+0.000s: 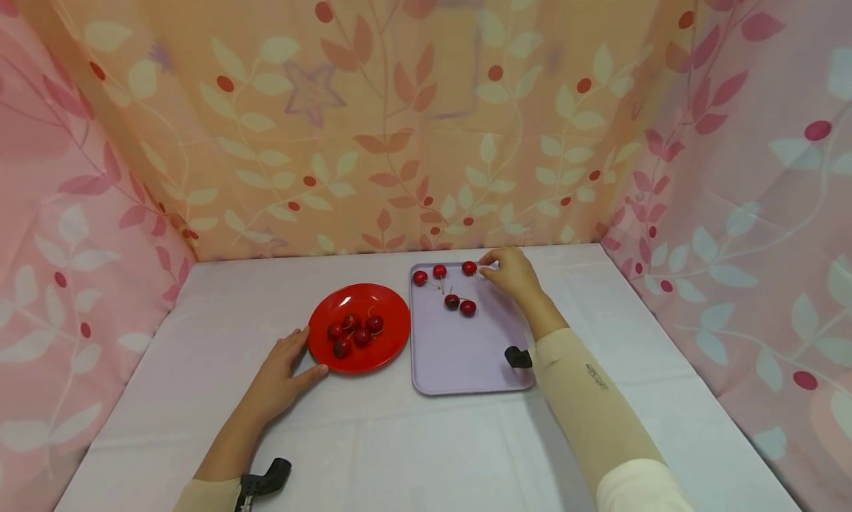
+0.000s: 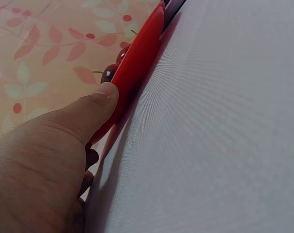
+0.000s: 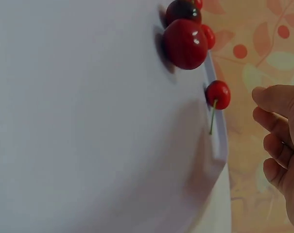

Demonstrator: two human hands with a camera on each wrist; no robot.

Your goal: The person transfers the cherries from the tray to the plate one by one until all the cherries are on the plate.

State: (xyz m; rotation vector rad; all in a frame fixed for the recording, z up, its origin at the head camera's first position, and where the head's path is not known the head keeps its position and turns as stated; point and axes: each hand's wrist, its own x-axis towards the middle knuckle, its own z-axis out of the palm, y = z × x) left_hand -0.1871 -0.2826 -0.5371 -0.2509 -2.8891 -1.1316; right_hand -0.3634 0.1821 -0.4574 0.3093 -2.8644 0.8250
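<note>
My left hand (image 1: 279,375) rests against the near left rim of a red plate (image 1: 356,297), thumb and fingers spread apart. In the left wrist view the thumb (image 2: 91,109) touches the plate's edge. Several dark red cherries (image 1: 362,337) with stems lie grouped on the plate. My right hand (image 1: 512,274) is over the far right part of a lilac tray (image 1: 466,356), its fingertips beside a cherry (image 1: 469,268). In the right wrist view that cherry (image 3: 218,94) lies by the tray's edge, stem showing, and the loosely bent fingers are apart from it.
More cherries (image 1: 452,302) lie on the tray's far half, two near its middle and two at the far left corner. Plate and tray sit side by side on a white cloth (image 1: 373,445). Leaf-patterned curtains (image 1: 399,127) enclose the table's back and sides.
</note>
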